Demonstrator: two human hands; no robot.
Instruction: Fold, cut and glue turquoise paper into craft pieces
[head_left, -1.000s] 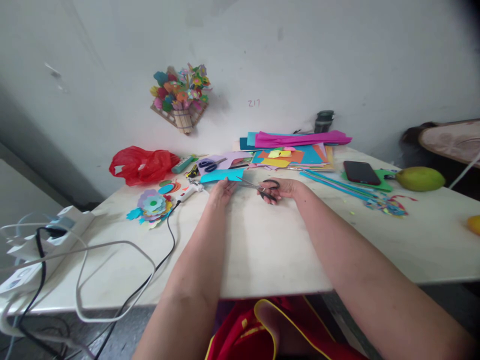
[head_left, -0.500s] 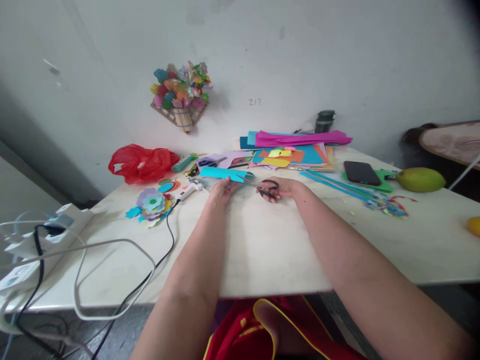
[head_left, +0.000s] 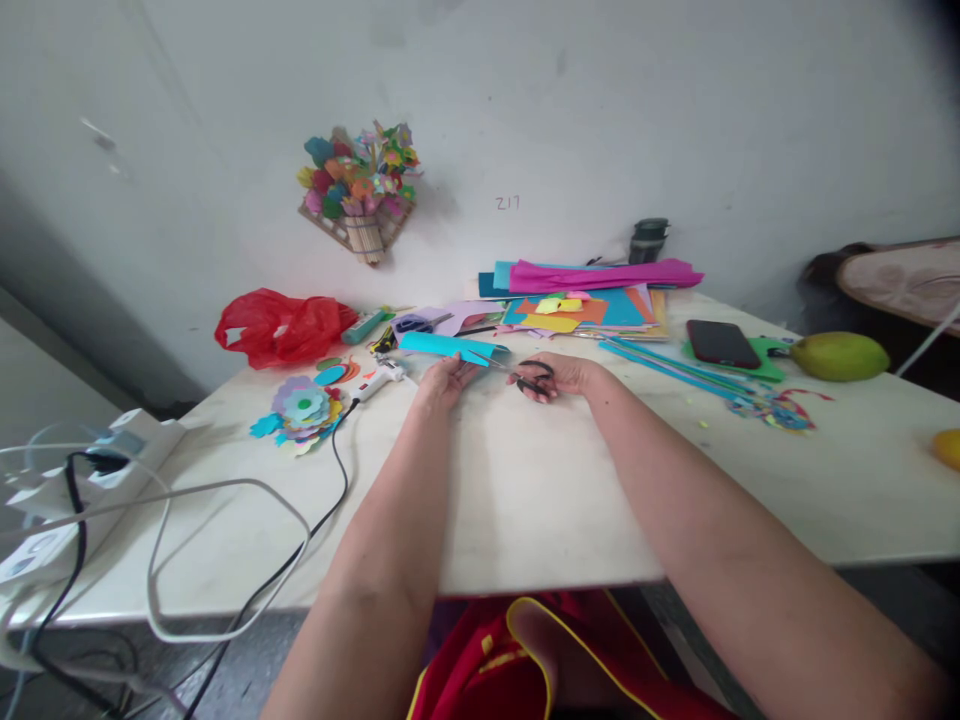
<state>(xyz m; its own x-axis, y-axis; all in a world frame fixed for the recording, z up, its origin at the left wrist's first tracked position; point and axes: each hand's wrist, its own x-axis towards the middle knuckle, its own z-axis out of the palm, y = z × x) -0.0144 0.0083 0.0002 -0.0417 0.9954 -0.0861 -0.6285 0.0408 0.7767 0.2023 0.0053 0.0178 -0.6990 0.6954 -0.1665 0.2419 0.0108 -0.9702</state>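
Observation:
A curled strip of bright blue paper [head_left: 439, 345] lies across the fingers of my left hand [head_left: 450, 378], which grips its lower edge. My right hand [head_left: 559, 376] is wrapped round black-handled scissors [head_left: 536, 385]. Their blades point left and lie at the paper's right end, parted a little. Left of my left hand, a white glue gun [head_left: 379, 380] rests on the table, its black cord trailing toward the front. Farther left is a pile of paper flower cut-outs [head_left: 304, 405].
Stacked coloured papers [head_left: 622, 310] and a magenta roll [head_left: 607, 275] lie at the back. A phone [head_left: 722, 344], a green mango [head_left: 840, 357] and blue strips [head_left: 667, 368] are on the right. A red plastic bag [head_left: 281, 328] and a power strip [head_left: 97, 500] with tangled cables occupy the left.
The scissors have shifted slightly left, their blades reaching a little farther over the blue paper. My left hand keeps its hold almost unmoved.

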